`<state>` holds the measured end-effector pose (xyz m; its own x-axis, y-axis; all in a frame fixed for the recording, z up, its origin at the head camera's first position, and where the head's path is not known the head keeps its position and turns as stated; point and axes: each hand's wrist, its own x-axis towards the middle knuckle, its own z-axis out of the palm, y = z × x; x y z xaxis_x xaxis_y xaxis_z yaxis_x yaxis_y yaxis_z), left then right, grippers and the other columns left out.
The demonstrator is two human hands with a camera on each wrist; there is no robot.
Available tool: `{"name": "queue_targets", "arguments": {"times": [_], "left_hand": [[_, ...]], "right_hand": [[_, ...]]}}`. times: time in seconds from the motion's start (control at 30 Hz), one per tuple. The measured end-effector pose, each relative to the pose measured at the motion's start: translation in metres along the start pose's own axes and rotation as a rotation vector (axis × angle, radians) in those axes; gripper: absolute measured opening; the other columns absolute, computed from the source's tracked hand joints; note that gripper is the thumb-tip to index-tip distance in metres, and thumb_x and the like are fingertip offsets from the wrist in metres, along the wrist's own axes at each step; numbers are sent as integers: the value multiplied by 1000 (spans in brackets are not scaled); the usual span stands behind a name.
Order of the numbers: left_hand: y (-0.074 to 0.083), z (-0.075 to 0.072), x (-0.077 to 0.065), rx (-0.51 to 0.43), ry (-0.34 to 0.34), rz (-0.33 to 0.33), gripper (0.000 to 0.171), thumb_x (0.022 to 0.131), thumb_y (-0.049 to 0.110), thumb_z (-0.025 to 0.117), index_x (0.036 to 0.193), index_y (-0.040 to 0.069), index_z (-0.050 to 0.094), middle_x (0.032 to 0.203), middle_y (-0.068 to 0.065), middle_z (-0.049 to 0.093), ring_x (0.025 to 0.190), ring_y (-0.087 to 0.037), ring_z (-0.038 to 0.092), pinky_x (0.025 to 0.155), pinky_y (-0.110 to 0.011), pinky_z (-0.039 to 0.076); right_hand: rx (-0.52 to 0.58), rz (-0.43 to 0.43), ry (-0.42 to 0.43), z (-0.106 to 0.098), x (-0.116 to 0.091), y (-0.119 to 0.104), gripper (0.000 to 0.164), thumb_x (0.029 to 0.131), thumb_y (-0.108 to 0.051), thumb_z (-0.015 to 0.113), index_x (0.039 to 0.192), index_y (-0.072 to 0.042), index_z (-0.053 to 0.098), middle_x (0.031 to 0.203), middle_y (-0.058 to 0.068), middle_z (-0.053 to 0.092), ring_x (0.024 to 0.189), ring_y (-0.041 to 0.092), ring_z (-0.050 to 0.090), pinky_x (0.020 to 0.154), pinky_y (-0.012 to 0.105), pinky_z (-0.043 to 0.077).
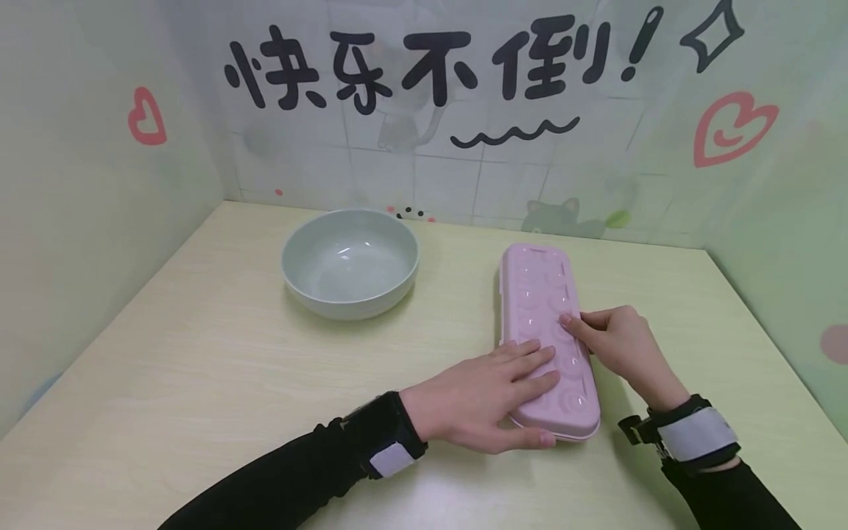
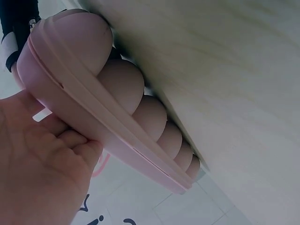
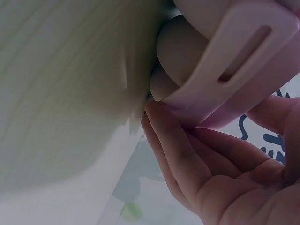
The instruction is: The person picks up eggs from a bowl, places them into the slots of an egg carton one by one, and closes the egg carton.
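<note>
A long pink egg box with a lid of rounded bumps lies lengthwise on the table, its lid down on the base. My left hand rests across the near half of the lid, fingers spread and straight. At the right long side, my right hand pinches the edge, thumb on top of the lid and the other fingers curled below. The right wrist view shows those fingertips at a slotted pink clasp on that side. Rounded egg cups bulge under the rim in the left wrist view. The inside is hidden.
A pale grey-green bowl stands on the table to the left of the box, near the back wall. Printed panels enclose the wooden table at the back and both sides.
</note>
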<state>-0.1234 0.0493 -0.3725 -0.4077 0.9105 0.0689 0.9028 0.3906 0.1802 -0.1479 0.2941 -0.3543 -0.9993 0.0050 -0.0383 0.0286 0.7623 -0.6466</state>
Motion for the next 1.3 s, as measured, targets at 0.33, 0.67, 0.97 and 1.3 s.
{"name": "queue_targets", "arguments": {"times": [0.33, 0.67, 0.97, 1.3], "left_hand": [[-1, 1, -1, 37, 25, 17, 80, 96, 66, 38, 154, 13, 32, 161, -10, 18, 147, -24, 8, 114, -28, 2], [-6, 2, -1, 2, 32, 33, 76, 97, 64, 39, 154, 14, 33, 160, -9, 20, 147, -23, 8, 114, -26, 2], [-5, 0, -1, 19, 21, 27, 69, 100, 58, 37, 154, 15, 33, 161, -7, 19, 147, -21, 8, 113, -25, 1], [-3, -2, -1, 27, 12, 20, 68, 100, 57, 39, 154, 15, 34, 161, -8, 20, 147, -22, 10, 113, -25, 2]], "right_hand": [[36, 8, -7, 2, 2, 3, 56, 95, -45, 62, 115, 6, 70, 77, 5, 69, 77, 20, 57, 58, 30, 41], [11, -9, 39, 10, 1, 1, 53, 96, -45, 61, 107, 5, 73, 63, 1, 61, 67, 19, 52, 50, 29, 34], [0, 14, 22, 7, 1, -1, 55, 96, -46, 60, 112, 5, 71, 65, 1, 61, 70, 20, 53, 53, 29, 37], [2, 10, 17, 7, -1, -3, 55, 97, -45, 59, 113, 5, 70, 65, 1, 61, 69, 19, 53, 52, 29, 36]]}}
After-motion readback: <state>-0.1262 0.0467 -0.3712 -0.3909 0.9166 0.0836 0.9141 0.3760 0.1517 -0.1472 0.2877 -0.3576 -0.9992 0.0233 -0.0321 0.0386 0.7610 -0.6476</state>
